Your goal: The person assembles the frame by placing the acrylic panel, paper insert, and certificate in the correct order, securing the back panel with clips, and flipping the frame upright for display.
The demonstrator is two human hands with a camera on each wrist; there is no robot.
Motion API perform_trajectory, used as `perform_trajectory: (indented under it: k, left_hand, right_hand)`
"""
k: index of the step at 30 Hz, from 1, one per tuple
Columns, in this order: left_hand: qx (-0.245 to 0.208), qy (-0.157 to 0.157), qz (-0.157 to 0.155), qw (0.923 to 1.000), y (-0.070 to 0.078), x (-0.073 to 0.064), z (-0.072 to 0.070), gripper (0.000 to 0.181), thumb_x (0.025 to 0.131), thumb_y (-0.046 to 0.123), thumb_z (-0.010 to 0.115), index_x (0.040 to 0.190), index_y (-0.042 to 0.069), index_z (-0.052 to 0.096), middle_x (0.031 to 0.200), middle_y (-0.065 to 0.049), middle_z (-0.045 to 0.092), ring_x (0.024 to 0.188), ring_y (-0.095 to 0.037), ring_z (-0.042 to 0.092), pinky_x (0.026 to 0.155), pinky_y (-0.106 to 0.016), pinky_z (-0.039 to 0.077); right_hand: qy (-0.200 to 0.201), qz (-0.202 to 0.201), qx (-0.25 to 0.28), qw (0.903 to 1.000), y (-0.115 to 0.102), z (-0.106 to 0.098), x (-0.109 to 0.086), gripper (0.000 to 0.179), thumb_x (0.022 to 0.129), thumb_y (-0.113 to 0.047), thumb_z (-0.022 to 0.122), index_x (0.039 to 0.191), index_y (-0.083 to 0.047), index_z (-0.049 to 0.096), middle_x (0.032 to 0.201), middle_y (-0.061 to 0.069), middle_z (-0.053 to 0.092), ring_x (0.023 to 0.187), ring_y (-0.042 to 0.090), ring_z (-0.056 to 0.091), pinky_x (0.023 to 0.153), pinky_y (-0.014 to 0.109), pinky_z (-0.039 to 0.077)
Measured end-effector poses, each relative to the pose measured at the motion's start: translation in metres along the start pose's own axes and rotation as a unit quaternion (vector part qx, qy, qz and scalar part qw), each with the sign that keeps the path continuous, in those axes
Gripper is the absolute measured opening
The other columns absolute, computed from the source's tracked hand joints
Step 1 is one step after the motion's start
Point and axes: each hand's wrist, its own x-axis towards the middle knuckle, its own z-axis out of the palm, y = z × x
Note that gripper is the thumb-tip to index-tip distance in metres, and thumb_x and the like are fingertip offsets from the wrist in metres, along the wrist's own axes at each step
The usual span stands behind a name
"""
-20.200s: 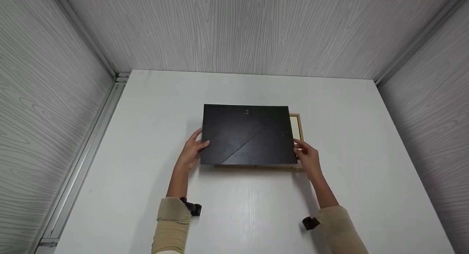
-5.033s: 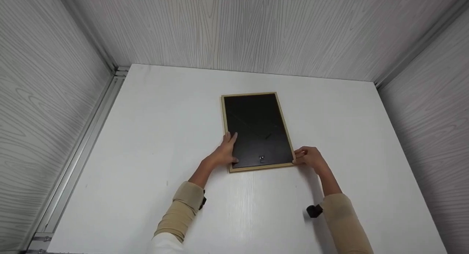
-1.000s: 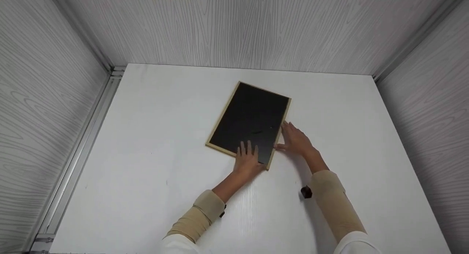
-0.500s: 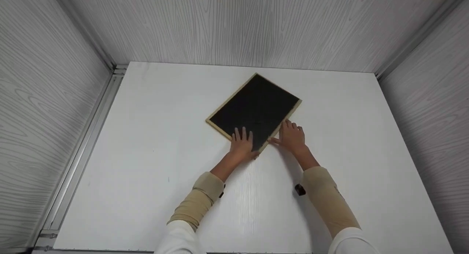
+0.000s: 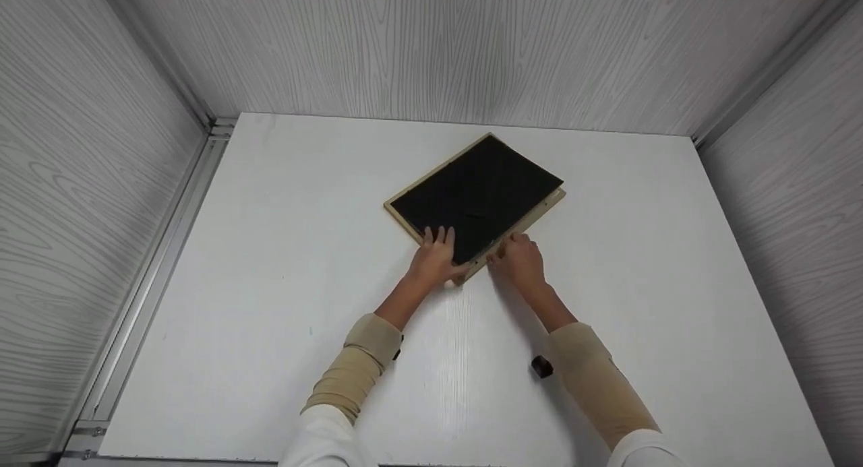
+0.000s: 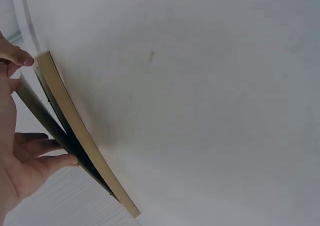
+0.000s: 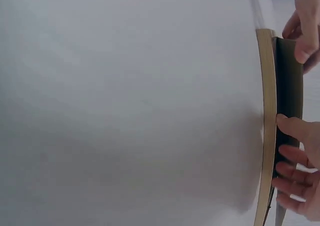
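Observation:
A wooden picture frame (image 5: 532,218) lies face down and turned askew on the white table. Its black backing board (image 5: 482,184) stands raised along the near right side, leaving a dark gap above the wood. My left hand (image 5: 431,261) holds the board at its near short edge, fingers on top and thumb at the corner. Beside the raised side is my right hand (image 5: 522,261), its relaxed fingers (image 7: 290,173) right at the gap and its thumb at the wooden rim. Both wrist views show the board tilted away from the wood.
The white table (image 5: 270,319) spreads around the frame. Grey wood-grain panels (image 5: 431,56) close it in at the back and both sides. A metal rail (image 5: 155,278) runs along the left edge. A small black wrist camera (image 5: 541,366) sits by the right sleeve.
The frame has turned clockwise over the last second and shifted slightly right. The backing board, flush half a second ago, has risen along its near right side. My right hand has drawn toward the near corner.

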Motion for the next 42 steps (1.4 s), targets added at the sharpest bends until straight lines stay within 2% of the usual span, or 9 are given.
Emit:
perform_trajectory:
  k: [2, 5, 9, 14, 18, 22, 29, 35, 42]
  left_hand:
    - [0.001, 0.008, 0.005, 1.0, 0.0, 0.0, 0.0, 0.083, 0.085, 0.052, 0.057, 0.139, -0.006, 0.032, 0.138, -0.026, 0.035, 0.124, -0.047, 0.029, 0.09, -0.042, 0.042]
    - [0.016, 0.013, 0.011, 0.9997, 0.0, 0.0, 0.001, 0.08, 0.085, 0.051, 0.058, 0.137, -0.006, 0.036, 0.136, -0.027, 0.036, 0.123, -0.048, 0.031, 0.091, -0.042, 0.041]
    - [0.04, 0.014, 0.008, 0.9991, -0.002, -0.002, 0.001, 0.079, 0.085, 0.051, 0.058, 0.135, -0.006, 0.039, 0.135, -0.028, 0.038, 0.123, -0.048, 0.032, 0.092, -0.041, 0.041]
    - [0.032, -0.002, -0.01, 0.9994, -0.003, -0.002, -0.001, 0.081, 0.085, 0.053, 0.057, 0.137, -0.006, 0.037, 0.137, -0.027, 0.036, 0.126, -0.046, 0.028, 0.093, -0.039, 0.04]
    - [0.017, -0.016, -0.017, 0.9996, -0.004, -0.002, -0.003, 0.081, 0.085, 0.053, 0.056, 0.138, -0.005, 0.035, 0.139, -0.026, 0.033, 0.127, -0.045, 0.026, 0.093, -0.04, 0.04]
    - [0.007, -0.021, -0.021, 0.9995, -0.003, -0.002, -0.003, 0.081, 0.085, 0.053, 0.056, 0.138, -0.005, 0.035, 0.139, -0.026, 0.032, 0.128, -0.045, 0.024, 0.095, -0.041, 0.038]
    - [-0.001, -0.026, -0.022, 0.9994, -0.001, 0.0, -0.002, 0.081, 0.085, 0.053, 0.056, 0.137, -0.005, 0.036, 0.14, -0.026, 0.032, 0.128, -0.046, 0.024, 0.095, -0.041, 0.038]
    - [0.016, -0.026, -0.025, 0.9992, 0.001, 0.001, -0.001, 0.082, 0.084, 0.055, 0.056, 0.137, -0.004, 0.037, 0.14, -0.026, 0.032, 0.128, -0.046, 0.025, 0.095, -0.04, 0.038]
    - [0.01, -0.02, -0.027, 0.9994, 0.001, -0.001, -0.002, 0.08, 0.085, 0.055, 0.055, 0.138, -0.002, 0.036, 0.141, -0.024, 0.031, 0.129, -0.045, 0.023, 0.099, -0.041, 0.033]
  right_hand:
    - [0.029, -0.075, 0.024, 0.9965, -0.002, 0.001, -0.006, 0.021, 0.077, -0.015, 0.074, 0.091, -0.001, 0.067, 0.087, 0.011, 0.059, 0.08, 0.027, 0.058, 0.068, 0.039, 0.048]
    - [0.056, -0.182, 0.022, 0.9815, -0.004, 0.003, -0.012, 0.021, 0.078, -0.006, 0.072, 0.099, -0.004, 0.069, 0.09, 0.01, 0.064, 0.079, 0.025, 0.062, 0.063, 0.036, 0.051]
    - [0.058, -0.238, 0.004, 0.9695, -0.006, 0.004, -0.014, 0.019, 0.078, -0.002, 0.071, 0.097, 0.0, 0.069, 0.096, 0.012, 0.065, 0.082, 0.025, 0.064, 0.063, 0.034, 0.052]
    - [0.023, -0.244, 0.004, 0.9696, -0.007, 0.001, -0.012, 0.025, 0.076, -0.005, 0.074, 0.101, -0.001, 0.07, 0.101, 0.011, 0.064, 0.085, 0.026, 0.063, 0.066, 0.036, 0.052]
    - [0.006, -0.247, -0.03, 0.9685, -0.008, 0.001, -0.012, 0.027, 0.079, -0.01, 0.072, 0.106, -0.008, 0.069, 0.105, 0.009, 0.061, 0.086, 0.026, 0.061, 0.066, 0.037, 0.051]
    - [0.023, -0.253, -0.073, 0.9646, -0.012, 0.003, -0.012, 0.026, 0.081, -0.015, 0.07, 0.106, -0.012, 0.068, 0.105, 0.008, 0.059, 0.082, 0.026, 0.061, 0.061, 0.037, 0.051]
    - [0.051, -0.25, -0.126, 0.9588, -0.015, 0.009, -0.009, 0.011, 0.083, -0.015, 0.067, 0.086, -0.007, 0.061, 0.083, 0.007, 0.055, 0.068, 0.023, 0.057, 0.047, 0.033, 0.047]
    - [0.054, -0.235, -0.091, 0.9662, -0.011, 0.013, -0.004, 0.005, 0.083, -0.013, 0.066, 0.081, -0.009, 0.064, 0.083, 0.005, 0.056, 0.075, 0.025, 0.056, 0.046, 0.034, 0.046]
    - [0.05, -0.248, -0.067, 0.9651, -0.009, 0.006, -0.002, 0.005, 0.08, -0.015, 0.07, 0.08, -0.01, 0.068, 0.083, 0.004, 0.062, 0.073, 0.023, 0.061, 0.048, 0.033, 0.048]
